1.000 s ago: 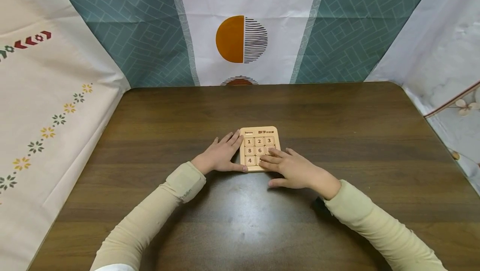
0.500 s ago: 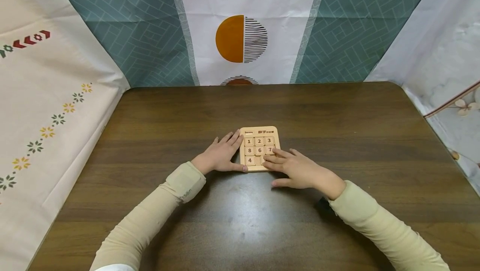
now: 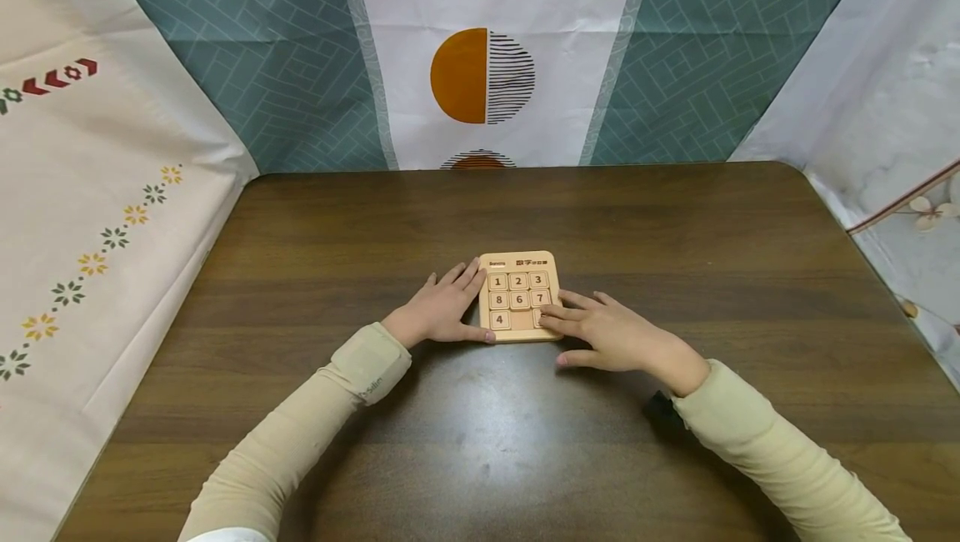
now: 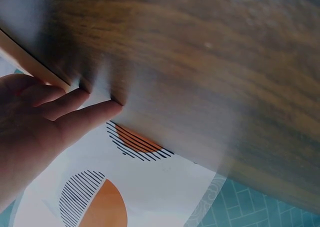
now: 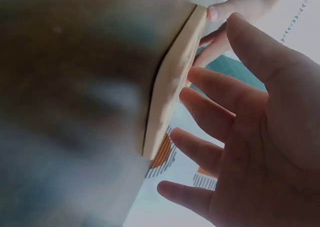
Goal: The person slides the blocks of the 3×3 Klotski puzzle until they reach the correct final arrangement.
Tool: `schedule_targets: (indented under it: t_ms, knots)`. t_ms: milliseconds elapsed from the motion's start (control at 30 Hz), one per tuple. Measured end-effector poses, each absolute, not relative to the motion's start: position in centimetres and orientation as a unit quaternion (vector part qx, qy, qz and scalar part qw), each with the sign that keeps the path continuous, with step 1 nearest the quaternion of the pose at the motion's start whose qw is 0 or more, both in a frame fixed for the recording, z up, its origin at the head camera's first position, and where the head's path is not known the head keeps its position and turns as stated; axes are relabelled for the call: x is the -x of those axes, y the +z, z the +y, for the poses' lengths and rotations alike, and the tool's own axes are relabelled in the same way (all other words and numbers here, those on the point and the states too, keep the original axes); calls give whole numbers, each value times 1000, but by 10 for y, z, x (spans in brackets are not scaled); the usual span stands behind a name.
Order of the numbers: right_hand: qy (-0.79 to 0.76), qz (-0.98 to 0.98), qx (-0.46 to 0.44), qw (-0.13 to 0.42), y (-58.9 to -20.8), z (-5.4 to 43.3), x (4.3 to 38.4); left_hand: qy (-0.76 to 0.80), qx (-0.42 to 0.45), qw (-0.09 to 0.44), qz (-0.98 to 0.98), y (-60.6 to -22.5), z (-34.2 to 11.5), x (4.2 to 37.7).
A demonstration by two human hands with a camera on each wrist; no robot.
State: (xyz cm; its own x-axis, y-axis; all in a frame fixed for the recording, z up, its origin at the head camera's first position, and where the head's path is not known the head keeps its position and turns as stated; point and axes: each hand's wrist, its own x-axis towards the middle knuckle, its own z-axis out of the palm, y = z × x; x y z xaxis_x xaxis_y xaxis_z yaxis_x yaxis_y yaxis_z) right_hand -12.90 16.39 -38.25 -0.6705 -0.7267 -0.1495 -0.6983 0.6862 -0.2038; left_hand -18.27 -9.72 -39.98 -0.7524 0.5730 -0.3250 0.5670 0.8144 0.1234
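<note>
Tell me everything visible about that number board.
The pale, round-cornered, wood-look board lies flat on the dark brown table. Under dark print, square tiles read 1 2 3; 8 6 7; 4, a gap, and a tile partly covered by the right hand. The left hand touches the board's left edge.

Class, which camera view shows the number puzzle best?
The head view: it shows the number puzzle from above, most digits readable. The right wrist view shows it nearly edge-on; the left wrist view, only part of its side.
</note>
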Motion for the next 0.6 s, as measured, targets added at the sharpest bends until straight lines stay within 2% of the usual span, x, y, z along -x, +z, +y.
schedule_targets:
  t_ms: [333, 600]
  knots:
    - [-49, 916, 383, 104, -379, 138, 147, 11, -303, 174, 937, -402, -97, 183]
    - [-51, 916, 382, 112, -384, 133, 145, 13, -304, 172, 937, -401, -98, 184]
